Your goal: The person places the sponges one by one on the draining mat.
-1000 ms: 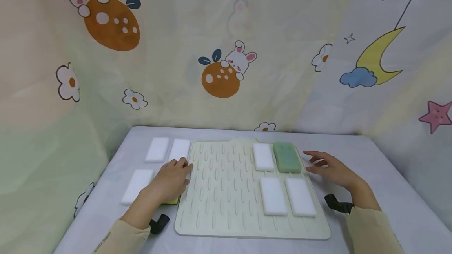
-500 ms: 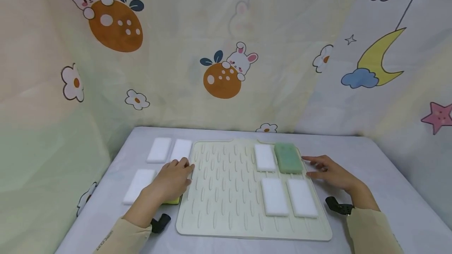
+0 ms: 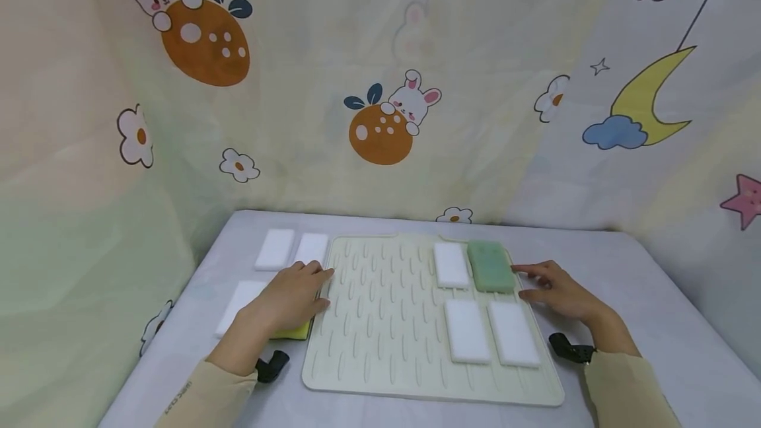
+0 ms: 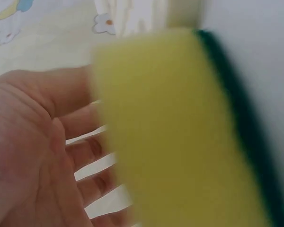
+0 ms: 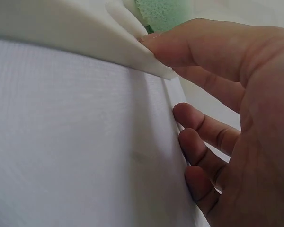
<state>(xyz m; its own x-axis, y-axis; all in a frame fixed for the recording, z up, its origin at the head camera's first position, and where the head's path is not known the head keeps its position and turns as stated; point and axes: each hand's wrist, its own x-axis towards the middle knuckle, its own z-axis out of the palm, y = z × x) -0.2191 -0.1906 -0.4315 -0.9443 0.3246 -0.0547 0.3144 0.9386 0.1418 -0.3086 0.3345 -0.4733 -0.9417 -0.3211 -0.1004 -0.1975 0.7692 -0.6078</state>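
Observation:
A cream ridged mat (image 3: pixel 371 355) lies flat mid-table. My left hand (image 3: pixel 291 292) reaches to its left edge, with thumb and index fingertips right at the rim. Beneath that hand is a yellow sponge (image 3: pixel 292 333) with a dark green scouring layer; it fills the middle of the left wrist view and hides the fingertips there. On the other side, my right hand (image 3: pixel 559 292) touches the mat's right edge with index finger and thumb. In the right wrist view, the thumb (image 5: pixel 168 49) lies on the mat's rim (image 5: pixel 85 40), and the other fingers are loosely bent.
On the mat's right part sit a green sponge (image 3: pixel 490 266) and three white rectangular sponges, including one front white sponge (image 3: pixel 466 331). Left of the mat lie several more, such as a far white sponge (image 3: pixel 275 249). A patterned cloth backdrop (image 3: pixel 309 104) closes off the table's far side.
My right hand has come in to the mat's right edge. The left thumb has shifted right to the left rim, baring more of the yellow sponge. The head view has turned slightly left.

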